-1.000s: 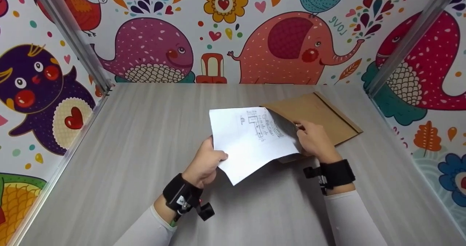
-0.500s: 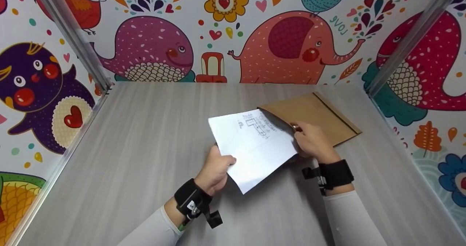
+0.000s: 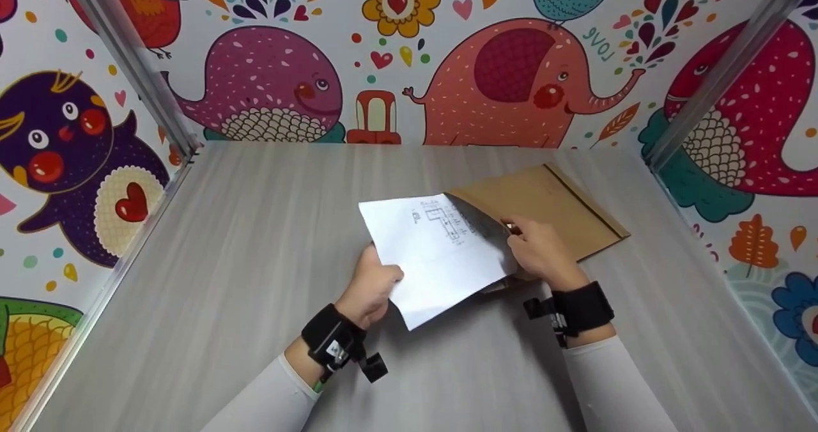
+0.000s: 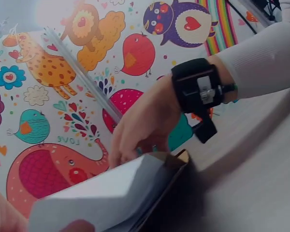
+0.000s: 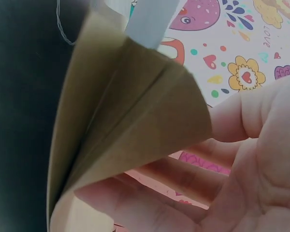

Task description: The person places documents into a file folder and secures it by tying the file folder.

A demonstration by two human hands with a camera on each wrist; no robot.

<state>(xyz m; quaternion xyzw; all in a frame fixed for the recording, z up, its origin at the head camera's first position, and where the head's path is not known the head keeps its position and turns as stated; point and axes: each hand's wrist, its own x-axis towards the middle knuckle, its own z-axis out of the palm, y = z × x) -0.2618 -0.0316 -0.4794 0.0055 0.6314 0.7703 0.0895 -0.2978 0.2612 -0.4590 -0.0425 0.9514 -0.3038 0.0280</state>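
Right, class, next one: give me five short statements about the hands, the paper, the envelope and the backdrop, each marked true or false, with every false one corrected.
1. The left hand grips the white sheet. True.
2. The sheet's upward-facing side is blank. False: it bears a drawing and some writing.
3. The right hand holds the brown envelope at its open end. True.
4. In the head view, the envelope lies to the left of the sheet. False: it lies to the right.
5. An elephant is pictured on the wall beyond the table. True.
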